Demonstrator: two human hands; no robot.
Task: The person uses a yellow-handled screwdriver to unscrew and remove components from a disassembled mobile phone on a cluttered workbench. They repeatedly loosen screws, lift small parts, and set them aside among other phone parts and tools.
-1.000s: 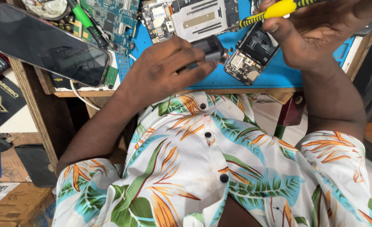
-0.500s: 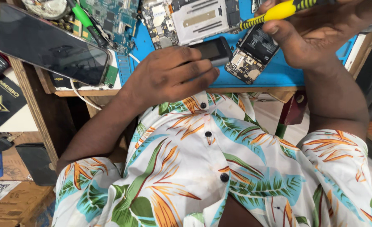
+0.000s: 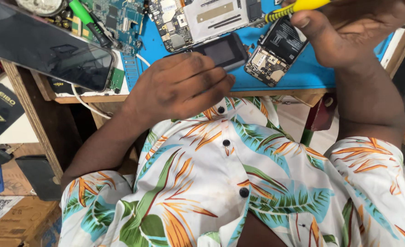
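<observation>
Quick count of what's on the table (image 3: 275, 94): two hands (image 3: 179, 87), one yellow-handled screwdriver (image 3: 294, 8), one green-handled tool (image 3: 85, 17), one big intact smartphone (image 3: 47, 45) lying screen up, one small dark screen module (image 3: 220, 51), two opened-up phone bodies (image 3: 207, 18) with the guts showing, one loose blue-green circuit board (image 3: 115, 16), one blue work mat (image 3: 303, 73), and one white cable (image 3: 85, 106).
</observation>
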